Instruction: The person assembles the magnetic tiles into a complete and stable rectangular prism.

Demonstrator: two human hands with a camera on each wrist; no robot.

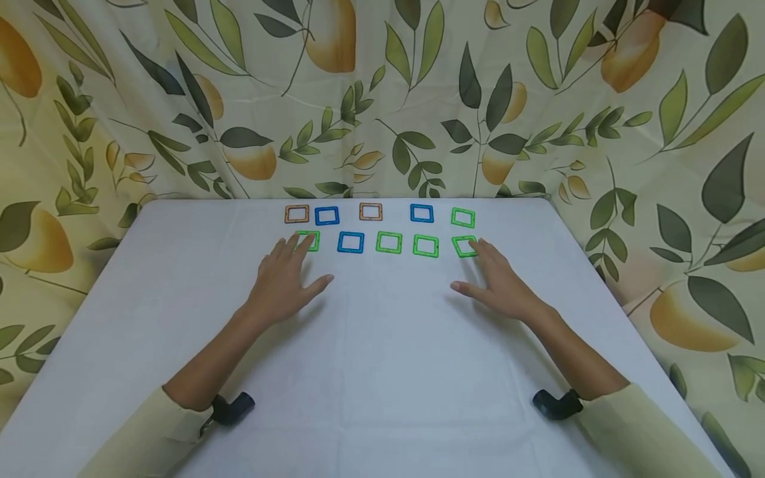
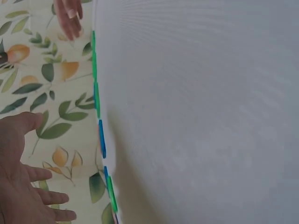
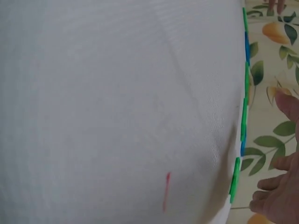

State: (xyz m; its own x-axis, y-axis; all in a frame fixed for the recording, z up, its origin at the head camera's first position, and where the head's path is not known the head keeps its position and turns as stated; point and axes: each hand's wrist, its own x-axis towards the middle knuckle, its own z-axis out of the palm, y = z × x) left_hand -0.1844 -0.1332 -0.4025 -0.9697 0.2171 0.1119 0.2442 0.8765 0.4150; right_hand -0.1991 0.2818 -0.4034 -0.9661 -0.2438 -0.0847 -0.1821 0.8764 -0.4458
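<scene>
Both hands hover over the white table with fingers spread and nothing held. My left hand (image 1: 285, 282) has its fingertips over a green square frame (image 1: 317, 241) at the left end of the front row, partly covering it. The fingertips of my right hand (image 1: 502, 285) overlap the edge of a tilted green frame (image 1: 465, 255) at that row's right end. Between them lie a blue frame (image 1: 350, 251) and two green frames, one left (image 1: 389, 251) and one right (image 1: 426, 255). In the wrist views, the left (image 2: 28, 182) and right (image 3: 282, 186) hands appear extended; contact is unclear.
The back row holds two orange frames, left (image 1: 297, 206) and middle (image 1: 371, 204), two blue frames, left (image 1: 327, 224) and right (image 1: 422, 221), and a green frame (image 1: 463, 227). A leaf-and-fruit patterned curtain (image 1: 358, 153) hangs behind the white table (image 1: 382, 372). The right wrist view shows a red mark (image 3: 166, 192).
</scene>
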